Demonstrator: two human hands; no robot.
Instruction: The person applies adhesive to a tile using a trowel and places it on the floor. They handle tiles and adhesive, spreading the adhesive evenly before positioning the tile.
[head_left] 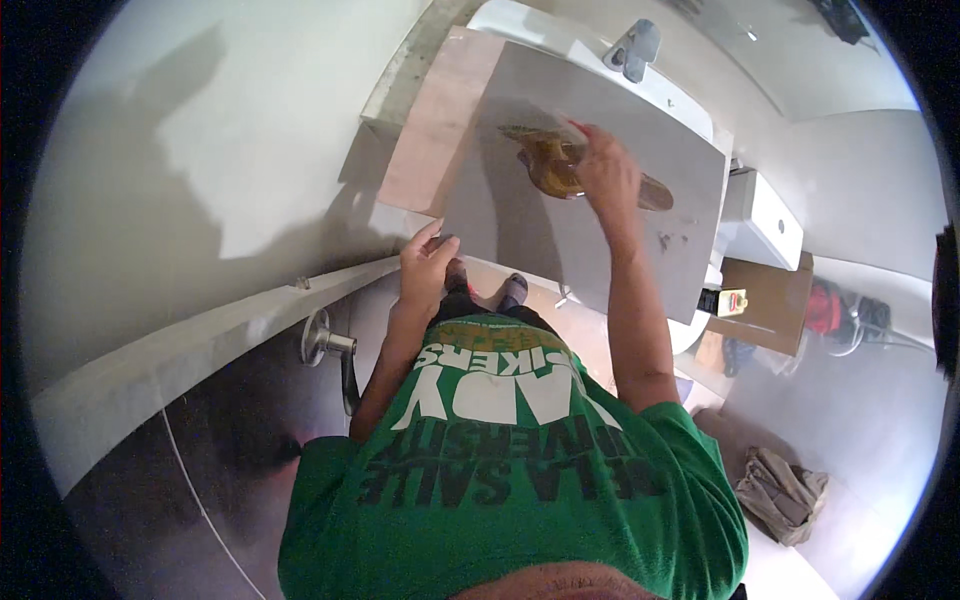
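My right hand (608, 178) is closed on a slim tool with a red part (577, 127), which motion blurs, so its kind cannot be told. It is held over a glossy amber-brown rounded object (548, 168) lying on a grey board (625, 265). A long brown piece with a rounded end (656, 194) shows to the right of this hand. A narrow ridged, greenish-brown tip (515, 130) sticks out at the left. The hand hides how these parts join. My left hand (428, 262) hovers by the board's near left corner, fingers apart, with nothing visible in it.
The board lies across a white sink with a metal faucet (633, 50) behind it. Dark bits (672, 240) lie on its right side. A dark bottle with a yellow label (724, 301) and a cardboard box (765, 290) stand right. A metal door handle (330, 345) juts out left.
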